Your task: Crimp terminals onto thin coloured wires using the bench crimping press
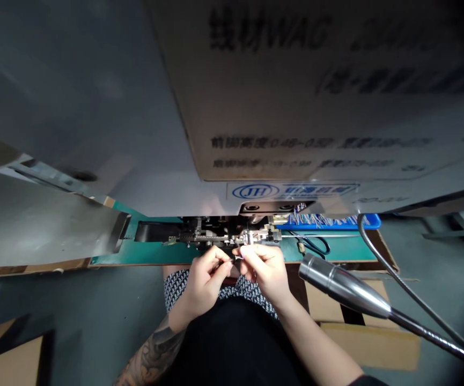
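Close together at the front of a terminal crimping machine (232, 238), my two hands meet fingertip to fingertip. My left hand (207, 276) is closed in a pinch; what it grips, if anything, is too small to make out. Thumb and index finger of my right hand (266, 271) pinch a thin wire (239, 257), of which only a short pale and purple bit shows. Both hands are just in front of the machine's metal working parts and level with the bench edge. The wire's ends are hidden by the fingers.
The machine's grey housing (143, 134) with a printed label hangs over the bench. A blue tray (370, 221) with several thin wires lies behind right. A metal gooseneck lamp (336, 284) juts in at right. Cardboard (368, 343) lies on the floor. The green bench mat (348, 249) reaches both sides.
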The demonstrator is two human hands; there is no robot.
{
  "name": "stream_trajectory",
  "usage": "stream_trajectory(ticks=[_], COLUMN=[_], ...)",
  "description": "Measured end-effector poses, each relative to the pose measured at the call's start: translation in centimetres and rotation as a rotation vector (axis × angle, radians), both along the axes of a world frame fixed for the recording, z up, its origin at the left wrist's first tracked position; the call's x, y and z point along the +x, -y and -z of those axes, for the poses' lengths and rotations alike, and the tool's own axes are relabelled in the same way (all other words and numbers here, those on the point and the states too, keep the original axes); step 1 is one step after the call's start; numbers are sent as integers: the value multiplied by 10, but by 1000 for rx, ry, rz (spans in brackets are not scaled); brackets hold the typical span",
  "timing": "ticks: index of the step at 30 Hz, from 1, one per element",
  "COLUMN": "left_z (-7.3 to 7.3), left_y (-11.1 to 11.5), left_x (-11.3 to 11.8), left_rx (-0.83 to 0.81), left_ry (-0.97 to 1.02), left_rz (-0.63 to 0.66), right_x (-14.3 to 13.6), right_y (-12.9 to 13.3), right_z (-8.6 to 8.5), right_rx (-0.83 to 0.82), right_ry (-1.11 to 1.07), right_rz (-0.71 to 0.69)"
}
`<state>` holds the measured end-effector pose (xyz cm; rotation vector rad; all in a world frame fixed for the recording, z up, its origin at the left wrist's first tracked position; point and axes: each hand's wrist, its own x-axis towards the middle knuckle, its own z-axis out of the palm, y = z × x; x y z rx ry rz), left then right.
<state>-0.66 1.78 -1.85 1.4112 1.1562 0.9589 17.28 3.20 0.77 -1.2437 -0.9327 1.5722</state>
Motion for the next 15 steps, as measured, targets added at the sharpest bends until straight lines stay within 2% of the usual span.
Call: stream_trajectory(ticks=[5, 8, 11, 15], left_z=[1, 4, 8, 13], left_y=[4, 8, 12, 15], left_x=[0, 4, 9, 18], left_rx=[-393, -474, -373, -29], left_ry=[346, 466, 434, 187], left_rz=[67, 78, 27, -133], right_x=[1, 0, -2, -9], right_y=[7, 9, 9, 7], right_z=[1, 3, 6, 8], right_rx=[39, 69, 118, 101], right_ry=[-21, 21, 55, 29], right_rz=[32, 77, 116, 167])
